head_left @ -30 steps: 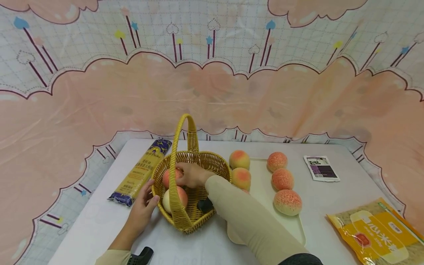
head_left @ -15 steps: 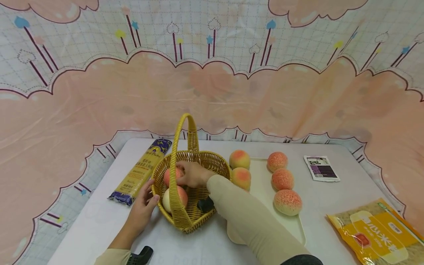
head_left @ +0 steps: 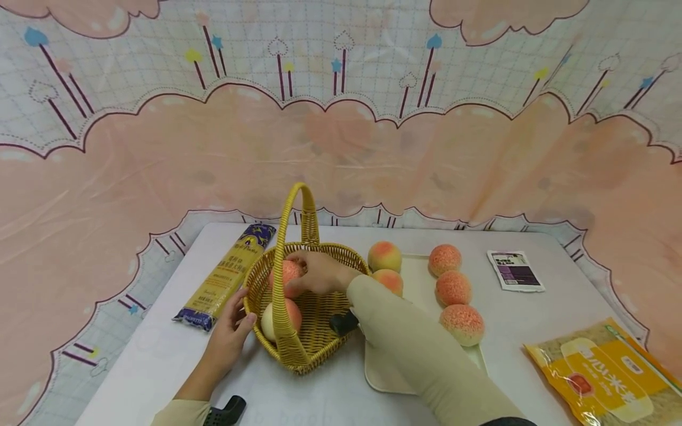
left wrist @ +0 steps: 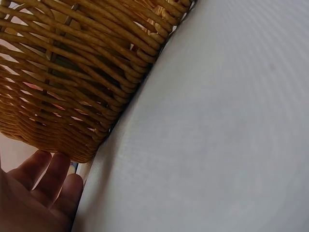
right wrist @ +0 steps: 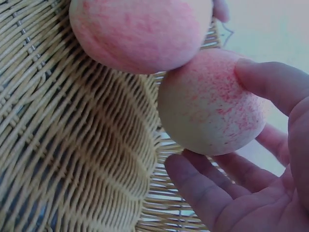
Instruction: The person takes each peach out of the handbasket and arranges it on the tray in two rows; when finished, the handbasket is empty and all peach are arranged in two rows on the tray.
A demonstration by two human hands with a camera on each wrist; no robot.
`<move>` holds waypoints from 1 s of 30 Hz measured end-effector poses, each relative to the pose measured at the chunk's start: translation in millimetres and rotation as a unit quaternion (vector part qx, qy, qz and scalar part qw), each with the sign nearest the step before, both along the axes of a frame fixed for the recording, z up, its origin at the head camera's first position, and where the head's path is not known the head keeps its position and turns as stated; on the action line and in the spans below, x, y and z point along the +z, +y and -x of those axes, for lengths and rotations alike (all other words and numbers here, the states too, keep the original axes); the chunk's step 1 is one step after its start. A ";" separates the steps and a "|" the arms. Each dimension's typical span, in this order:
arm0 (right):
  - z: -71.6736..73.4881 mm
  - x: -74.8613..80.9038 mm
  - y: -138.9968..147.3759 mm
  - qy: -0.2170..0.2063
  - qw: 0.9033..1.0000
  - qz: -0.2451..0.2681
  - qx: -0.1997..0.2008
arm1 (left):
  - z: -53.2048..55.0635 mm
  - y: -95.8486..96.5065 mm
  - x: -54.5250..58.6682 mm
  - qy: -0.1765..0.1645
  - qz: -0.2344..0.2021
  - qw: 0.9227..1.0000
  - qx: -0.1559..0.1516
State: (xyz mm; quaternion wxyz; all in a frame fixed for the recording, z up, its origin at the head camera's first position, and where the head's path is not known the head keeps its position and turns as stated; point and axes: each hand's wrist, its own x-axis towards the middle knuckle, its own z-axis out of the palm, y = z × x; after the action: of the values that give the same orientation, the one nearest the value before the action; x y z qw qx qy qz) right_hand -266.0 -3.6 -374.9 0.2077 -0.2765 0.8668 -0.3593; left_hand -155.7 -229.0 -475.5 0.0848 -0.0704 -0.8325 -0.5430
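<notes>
A yellow wicker basket (head_left: 343, 249) with a tall arched handle stands on the white table. Inside its left part, my right hand (head_left: 319, 273) grips a speckled pink peach (head_left: 288, 271); the right wrist view shows the thumb on one side of this peach (right wrist: 207, 108) and fingers beneath it. Touching it there is another pink-and-cream peach (right wrist: 140, 34), which lies in the basket nearer to me, partly behind the handle. My left hand (head_left: 230, 331) rests its extended fingers against the basket's outer left side; the left wrist view has the fingertips touching the wicker (left wrist: 87, 63).
Left of the basket lies a spaghetti packet (head_left: 226, 278). To the right is a cream tray (head_left: 386, 378), partly under my right sleeve (head_left: 415, 349), with several peaches (head_left: 454, 288) on and beside it. Farther right are a small sachet (head_left: 515, 271) and a yellow grain bag (head_left: 607, 373).
My right hand has shifted the peach a little to the right and away from me inside the basket. The left hand and the basket have stayed put.
</notes>
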 end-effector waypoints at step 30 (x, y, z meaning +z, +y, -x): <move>-42.8 21.9 85.7 0.057 0.994 0.096 -0.015 | -1.0 -1.0 1.5 -0.009 -0.007 1.000 -0.005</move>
State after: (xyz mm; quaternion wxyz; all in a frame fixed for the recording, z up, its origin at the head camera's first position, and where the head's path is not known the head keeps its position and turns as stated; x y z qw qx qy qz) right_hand -223.1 82.1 -353.0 0.1253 -0.3025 0.8426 -0.4276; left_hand -154.7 -230.0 -474.0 0.0753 -0.0687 -0.8293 -0.5495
